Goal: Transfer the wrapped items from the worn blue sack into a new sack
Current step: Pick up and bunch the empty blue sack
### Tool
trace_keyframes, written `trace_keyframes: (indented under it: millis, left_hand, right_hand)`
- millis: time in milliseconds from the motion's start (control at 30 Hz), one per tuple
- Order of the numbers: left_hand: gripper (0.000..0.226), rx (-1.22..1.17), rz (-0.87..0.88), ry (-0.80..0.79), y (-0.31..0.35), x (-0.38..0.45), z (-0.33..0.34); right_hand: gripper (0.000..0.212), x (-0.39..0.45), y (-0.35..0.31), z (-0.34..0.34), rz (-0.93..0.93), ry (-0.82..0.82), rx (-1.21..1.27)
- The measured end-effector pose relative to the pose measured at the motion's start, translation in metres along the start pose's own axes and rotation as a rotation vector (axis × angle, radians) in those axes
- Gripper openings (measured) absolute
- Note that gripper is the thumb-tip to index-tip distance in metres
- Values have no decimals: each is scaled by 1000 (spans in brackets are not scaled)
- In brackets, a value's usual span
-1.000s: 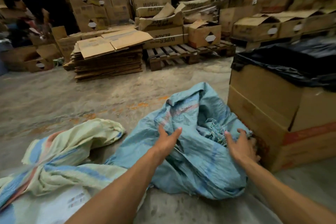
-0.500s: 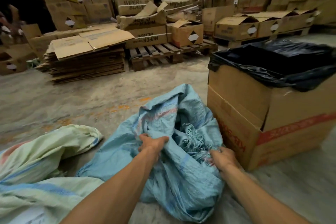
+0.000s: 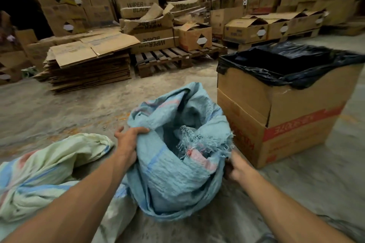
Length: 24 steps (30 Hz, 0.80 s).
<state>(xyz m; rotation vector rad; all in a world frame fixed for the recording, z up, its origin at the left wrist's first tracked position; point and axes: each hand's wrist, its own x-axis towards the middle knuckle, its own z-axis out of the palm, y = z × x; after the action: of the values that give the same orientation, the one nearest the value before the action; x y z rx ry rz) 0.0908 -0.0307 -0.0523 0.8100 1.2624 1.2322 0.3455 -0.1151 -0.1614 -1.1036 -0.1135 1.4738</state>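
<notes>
Each hand's grip held a side of the worn blue sack [image 3: 173,179]'s frayed rim, left hand [image 3: 128,142] and right hand [image 3: 236,167] spreading its mouth, likely to reach inside.

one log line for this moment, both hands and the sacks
left hand grips blue sack rim | right hand grips opposite rim | mouth held open | pale sack on floor at left | no items out

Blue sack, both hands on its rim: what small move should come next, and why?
Probably spread the mouth wider. The left hand and right hand each grip the rim of the blue sack, but frayed fabric sags across the opening and nothing wrapped shows inside yet. The pale sack lies flat beside it.
</notes>
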Motion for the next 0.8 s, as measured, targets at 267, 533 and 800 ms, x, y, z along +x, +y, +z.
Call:
trace_keyframes:
  millis: [267,533,800]
  left_hand:
    - [31,288,-479,-267,41,-7,-29]
    - [43,1026,442,438,108,8,-88]
    - [43,135,32,-294,162,-26,-114]
  right_hand:
    - [16,-30,-45,28,-449,84,-785]
    - [23,-57,-110,30,-922,636,-1037]
    - [64,-98,-132,106,-549,65,-613]
